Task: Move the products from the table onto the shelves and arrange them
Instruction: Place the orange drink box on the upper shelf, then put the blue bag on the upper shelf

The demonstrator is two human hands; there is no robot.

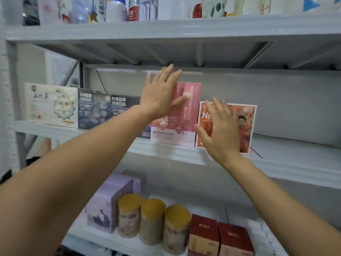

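L hand (159, 95) at pink box (182, 124) edge; shelf (295, 154) room rt.

Pink box (184, 124): upper left part hidden behind the left hand (160, 95).
Orange box (246, 126): left half and most of its large lettering hidden behind the right hand (221, 132).
Blueberry drink box (125, 103): lower right covered by the left forearm (83, 163).
Top-shelf bottles (118, 12): cut off by the upper edge.
Maroon boxes (203, 235): bottoms cut off below.
Canister labels (128, 221): print too blurred to read.
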